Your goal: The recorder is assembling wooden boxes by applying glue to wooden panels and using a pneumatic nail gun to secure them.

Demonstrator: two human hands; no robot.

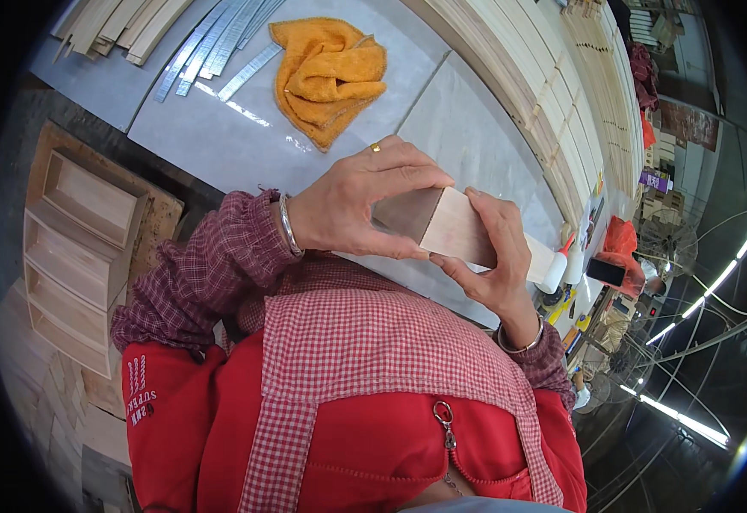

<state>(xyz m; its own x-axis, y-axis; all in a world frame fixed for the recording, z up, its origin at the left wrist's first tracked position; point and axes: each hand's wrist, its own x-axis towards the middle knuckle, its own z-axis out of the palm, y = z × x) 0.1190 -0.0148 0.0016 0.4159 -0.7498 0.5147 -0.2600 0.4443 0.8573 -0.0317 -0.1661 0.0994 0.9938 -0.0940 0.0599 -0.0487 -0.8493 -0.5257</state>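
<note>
Over the near edge of the worktable, both my hands hold a small pale wooden box [459, 229], tilted, with one corner edge toward me. My left hand [343, 201] grips its left side, fingers along the top edge and thumb along the bottom. On the right end, my right hand [503, 252] is closed, with its fingers above and thumb below. The palms hide parts of the box, and its inside cannot be made out. Beyond my left hand, a crumpled orange cloth [330, 81] lies on the grey tabletop [219, 145].
Thin metal strips [211, 51] and wooden slats [125, 26] lie at the far left. Long wooden boards [536, 85] are stacked along the far right. Several wooden boxes [74, 265] stand on a board to my left. A white bottle [555, 269] and a phone [606, 272] are at right.
</note>
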